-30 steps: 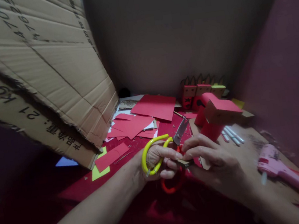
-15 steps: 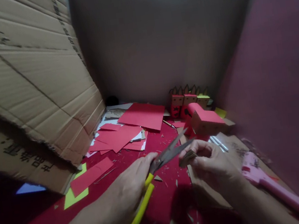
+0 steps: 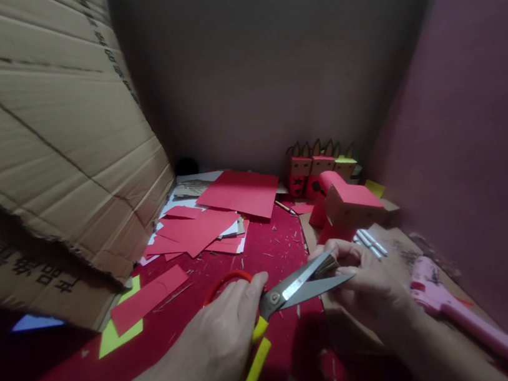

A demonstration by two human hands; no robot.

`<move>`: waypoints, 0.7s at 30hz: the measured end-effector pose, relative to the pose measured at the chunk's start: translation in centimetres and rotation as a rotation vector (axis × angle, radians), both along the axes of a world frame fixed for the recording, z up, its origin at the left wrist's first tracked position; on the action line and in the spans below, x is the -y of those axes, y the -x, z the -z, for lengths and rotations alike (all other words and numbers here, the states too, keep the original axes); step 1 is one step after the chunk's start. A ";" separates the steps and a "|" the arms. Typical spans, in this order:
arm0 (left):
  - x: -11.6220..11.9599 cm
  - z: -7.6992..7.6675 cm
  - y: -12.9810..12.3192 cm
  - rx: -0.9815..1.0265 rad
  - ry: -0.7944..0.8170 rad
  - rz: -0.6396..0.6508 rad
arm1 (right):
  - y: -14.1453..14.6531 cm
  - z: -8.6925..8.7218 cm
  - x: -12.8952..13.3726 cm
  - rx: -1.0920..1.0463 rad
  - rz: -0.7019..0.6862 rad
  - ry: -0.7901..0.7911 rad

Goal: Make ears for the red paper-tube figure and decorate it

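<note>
My left hand [image 3: 212,335] is closed round the handles of the scissors [image 3: 273,298], one handle red and one yellow. Their blades are parted and point right, on either side of a small cardboard piece [image 3: 327,265]. Fingers and thumb of my right hand [image 3: 365,279] pinch that piece. Behind it stands a red paper and cardboard figure [image 3: 353,195] with a box-shaped head. Part of the cardboard piece is hidden by the upper blade and my fingers.
Red sheets [image 3: 240,194] lie at the back left, beside a tall cardboard box [image 3: 59,117]. Several small figures [image 3: 321,168] stand at the back. A pink glue gun [image 3: 470,318] and silvery sticks [image 3: 370,243] lie right. Scraps dot the red cloth [image 3: 270,238].
The scissors have swung lower and to the right, and their blades now lie around the cardboard piece. The red handle has come into view. The view has shifted slightly.
</note>
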State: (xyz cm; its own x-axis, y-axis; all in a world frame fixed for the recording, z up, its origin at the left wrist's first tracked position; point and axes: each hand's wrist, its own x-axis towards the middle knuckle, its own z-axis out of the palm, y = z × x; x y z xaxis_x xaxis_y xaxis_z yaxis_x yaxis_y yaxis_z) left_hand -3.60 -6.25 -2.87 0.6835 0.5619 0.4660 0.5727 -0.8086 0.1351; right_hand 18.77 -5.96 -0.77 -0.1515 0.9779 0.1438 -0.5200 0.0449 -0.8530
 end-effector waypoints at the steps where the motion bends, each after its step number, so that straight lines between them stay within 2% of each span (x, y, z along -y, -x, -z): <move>1: 0.0 0.0 0.0 0.002 -0.010 -0.003 | 0.0 0.0 0.0 0.000 0.001 0.005; 10: 0.1 0.9 -0.2 -0.016 -0.141 -0.022 | 0.2 0.1 0.0 0.014 0.017 0.028; 15: 0.3 0.8 -0.1 -0.052 -0.200 -0.053 | 0.2 0.3 0.0 0.023 0.040 0.022; 21: 0.3 1.0 0.0 -0.089 -0.212 -0.088 | 0.2 0.5 -0.1 0.039 0.050 0.032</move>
State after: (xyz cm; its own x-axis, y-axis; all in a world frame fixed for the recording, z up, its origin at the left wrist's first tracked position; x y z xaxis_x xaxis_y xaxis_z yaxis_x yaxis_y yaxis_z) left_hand -3.63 -6.55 -3.89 0.6793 0.5177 0.5201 0.6446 -0.7597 -0.0858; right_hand 18.59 -5.91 -1.25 -0.1067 0.9884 0.1077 -0.4845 0.0429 -0.8737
